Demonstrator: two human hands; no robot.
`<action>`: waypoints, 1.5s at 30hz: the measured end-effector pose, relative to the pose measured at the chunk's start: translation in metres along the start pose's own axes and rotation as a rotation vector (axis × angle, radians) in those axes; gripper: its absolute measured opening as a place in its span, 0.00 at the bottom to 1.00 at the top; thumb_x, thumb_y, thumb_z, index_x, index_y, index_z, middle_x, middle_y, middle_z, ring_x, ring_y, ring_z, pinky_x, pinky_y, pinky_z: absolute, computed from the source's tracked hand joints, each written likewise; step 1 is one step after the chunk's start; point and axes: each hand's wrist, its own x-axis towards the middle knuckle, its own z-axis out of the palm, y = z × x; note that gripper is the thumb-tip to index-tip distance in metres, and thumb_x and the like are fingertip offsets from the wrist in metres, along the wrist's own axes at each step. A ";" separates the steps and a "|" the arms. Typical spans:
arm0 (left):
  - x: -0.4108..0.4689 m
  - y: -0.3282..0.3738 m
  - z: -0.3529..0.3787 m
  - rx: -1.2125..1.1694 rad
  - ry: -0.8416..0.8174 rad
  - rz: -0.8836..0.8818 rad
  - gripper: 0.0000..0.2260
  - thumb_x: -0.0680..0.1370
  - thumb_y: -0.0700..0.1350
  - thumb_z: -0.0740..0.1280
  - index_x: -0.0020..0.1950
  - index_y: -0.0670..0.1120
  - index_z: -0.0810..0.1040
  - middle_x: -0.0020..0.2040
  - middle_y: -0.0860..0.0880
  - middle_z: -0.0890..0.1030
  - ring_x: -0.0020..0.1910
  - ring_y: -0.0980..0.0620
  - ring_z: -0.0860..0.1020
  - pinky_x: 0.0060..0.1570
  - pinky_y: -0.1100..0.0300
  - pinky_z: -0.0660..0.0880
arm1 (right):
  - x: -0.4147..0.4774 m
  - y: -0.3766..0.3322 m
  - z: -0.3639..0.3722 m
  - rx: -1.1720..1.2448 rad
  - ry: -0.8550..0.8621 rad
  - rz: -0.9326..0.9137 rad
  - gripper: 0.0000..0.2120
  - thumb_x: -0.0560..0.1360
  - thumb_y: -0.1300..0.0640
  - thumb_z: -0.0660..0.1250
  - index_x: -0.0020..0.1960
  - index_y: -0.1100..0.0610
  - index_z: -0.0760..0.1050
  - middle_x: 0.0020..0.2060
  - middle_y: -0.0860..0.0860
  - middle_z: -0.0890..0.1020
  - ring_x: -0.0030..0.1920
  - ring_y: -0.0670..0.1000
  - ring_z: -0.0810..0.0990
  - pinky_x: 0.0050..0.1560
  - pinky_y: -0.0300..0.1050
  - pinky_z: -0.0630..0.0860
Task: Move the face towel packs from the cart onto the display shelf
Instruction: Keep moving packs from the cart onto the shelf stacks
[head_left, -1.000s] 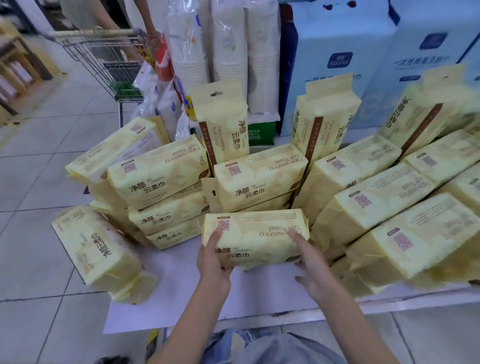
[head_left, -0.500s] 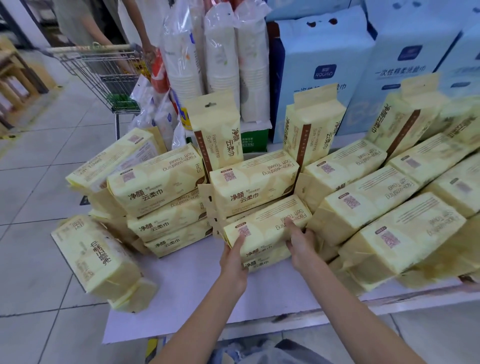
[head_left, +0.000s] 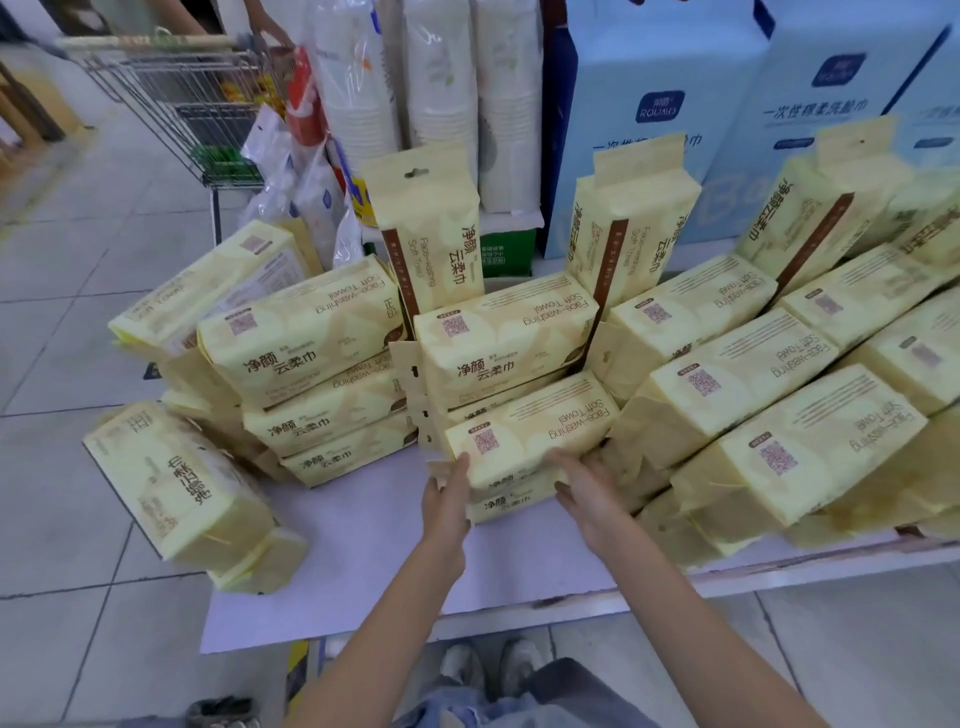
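Placing step: seating face towel pack on display shelf stack. Pressing with left hand, right hand, fingers straight. Next, likely: release, fetch another.

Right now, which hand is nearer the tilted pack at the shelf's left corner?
Left. The left hand lies right of the tilted pack with bare shelf between; the right hand sits farther right, across the centre pack.
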 end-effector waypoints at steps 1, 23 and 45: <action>-0.002 -0.004 -0.008 0.046 0.022 0.008 0.30 0.78 0.56 0.63 0.76 0.49 0.58 0.75 0.49 0.63 0.70 0.45 0.66 0.68 0.49 0.65 | -0.008 0.003 -0.001 -0.040 -0.019 0.006 0.23 0.76 0.55 0.67 0.69 0.56 0.65 0.63 0.51 0.74 0.60 0.51 0.73 0.61 0.45 0.70; -0.103 -0.119 -0.077 0.506 0.253 0.281 0.18 0.80 0.49 0.63 0.68 0.46 0.71 0.62 0.52 0.75 0.58 0.56 0.73 0.49 0.71 0.67 | -0.075 0.057 -0.079 -1.067 -0.542 -0.274 0.23 0.78 0.49 0.64 0.70 0.54 0.65 0.65 0.52 0.74 0.52 0.47 0.76 0.53 0.40 0.69; -0.311 -0.339 -0.010 -0.372 1.147 0.007 0.13 0.79 0.42 0.65 0.64 0.44 0.74 0.60 0.45 0.79 0.57 0.50 0.77 0.60 0.57 0.70 | -0.181 0.139 -0.080 -1.534 -1.573 -0.292 0.22 0.78 0.53 0.63 0.71 0.56 0.64 0.63 0.55 0.74 0.59 0.54 0.75 0.62 0.46 0.70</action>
